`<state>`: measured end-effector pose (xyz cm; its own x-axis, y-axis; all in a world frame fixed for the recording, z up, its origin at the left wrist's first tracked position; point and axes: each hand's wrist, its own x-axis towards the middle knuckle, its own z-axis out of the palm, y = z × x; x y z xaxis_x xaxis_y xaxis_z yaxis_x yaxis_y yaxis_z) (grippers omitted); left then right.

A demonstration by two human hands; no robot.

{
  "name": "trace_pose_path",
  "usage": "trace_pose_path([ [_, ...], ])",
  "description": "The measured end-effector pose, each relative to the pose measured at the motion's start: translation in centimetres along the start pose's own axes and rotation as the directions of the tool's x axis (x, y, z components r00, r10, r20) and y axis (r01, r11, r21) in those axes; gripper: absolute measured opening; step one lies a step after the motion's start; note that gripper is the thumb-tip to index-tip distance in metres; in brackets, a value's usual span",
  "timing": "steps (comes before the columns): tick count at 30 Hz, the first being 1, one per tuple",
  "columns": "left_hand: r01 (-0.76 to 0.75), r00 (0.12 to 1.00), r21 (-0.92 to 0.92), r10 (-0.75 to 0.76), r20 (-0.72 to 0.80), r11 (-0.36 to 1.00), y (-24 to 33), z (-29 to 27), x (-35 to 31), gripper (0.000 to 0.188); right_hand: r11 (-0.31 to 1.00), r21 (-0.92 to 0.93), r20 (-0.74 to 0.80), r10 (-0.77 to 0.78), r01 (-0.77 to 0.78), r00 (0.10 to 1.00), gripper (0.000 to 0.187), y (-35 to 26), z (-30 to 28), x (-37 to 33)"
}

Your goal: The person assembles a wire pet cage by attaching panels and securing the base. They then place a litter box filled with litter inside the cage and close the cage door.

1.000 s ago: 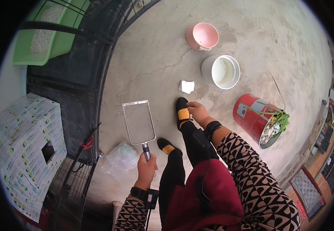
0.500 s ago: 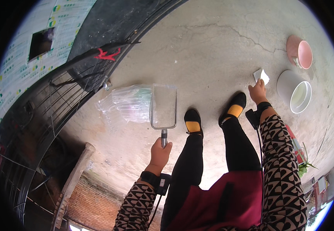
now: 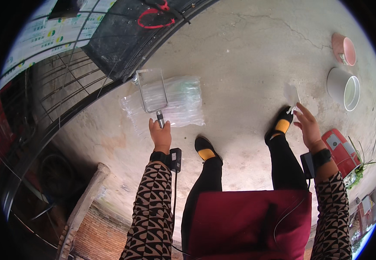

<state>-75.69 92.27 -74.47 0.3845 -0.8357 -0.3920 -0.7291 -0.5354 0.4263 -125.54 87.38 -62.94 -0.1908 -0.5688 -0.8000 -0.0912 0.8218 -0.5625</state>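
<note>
My left hand (image 3: 160, 135) is closed round the short grip of a rectangular wire-mesh skimmer (image 3: 153, 90), whose metal frame points away from me. Beneath the skimmer, a sheet of clear ribbed plastic packaging (image 3: 183, 102) lies on the concrete floor. On the right, my right hand (image 3: 308, 125) has its fingers apart. Just beyond those fingertips, above my right shoe, is a thin white piece of paper or tissue (image 3: 291, 92), blurred at its lower end. Whether a fingertip still touches it is hard to see.
A white bucket (image 3: 337, 84) and a pink basin-like container (image 3: 340, 47) stand at the far right. Beside my right wrist is a red-and-grey object (image 3: 340, 151) near green leaves (image 3: 358, 175). A black metal railing (image 3: 79, 108) curves along the left, near a wooden beam (image 3: 84, 199).
My right hand has spread its fingers and moved right and nearer, away from the white paper it held. The left hand has carried the skimmer leftward and farther out. The view has shifted.
</note>
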Motion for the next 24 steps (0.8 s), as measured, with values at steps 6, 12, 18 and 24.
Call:
trace_pose_path([
  [6,0.233,0.971,-0.212,-0.239,-0.003,0.949,-6.3,4.2,3.8,0.029,0.991,-0.003,0.178,0.133,-0.135,0.975,0.043,1.4,5.7,-2.6],
  [12,0.434,0.9,-0.411,-0.405,0.16,0.802,-8.6,6.0,3.0,0.033,0.987,-0.033,0.257,0.163,-0.16,0.952,0.044,2.1,6.9,-3.4],
  [18,0.364,0.93,-0.413,-0.35,0.112,0.835,-8.6,6.6,4.0,0.033,0.983,-0.024,0.271,0.182,-0.182,0.945,0.045,1.7,7.3,-4.2],
  [24,0.275,0.958,-0.601,-0.265,0.108,0.75,-4.0,7.0,2.1,0.025,0.985,0.004,0.272,0.164,-0.171,0.948,0.043,0.4,6.6,-4.5],
])
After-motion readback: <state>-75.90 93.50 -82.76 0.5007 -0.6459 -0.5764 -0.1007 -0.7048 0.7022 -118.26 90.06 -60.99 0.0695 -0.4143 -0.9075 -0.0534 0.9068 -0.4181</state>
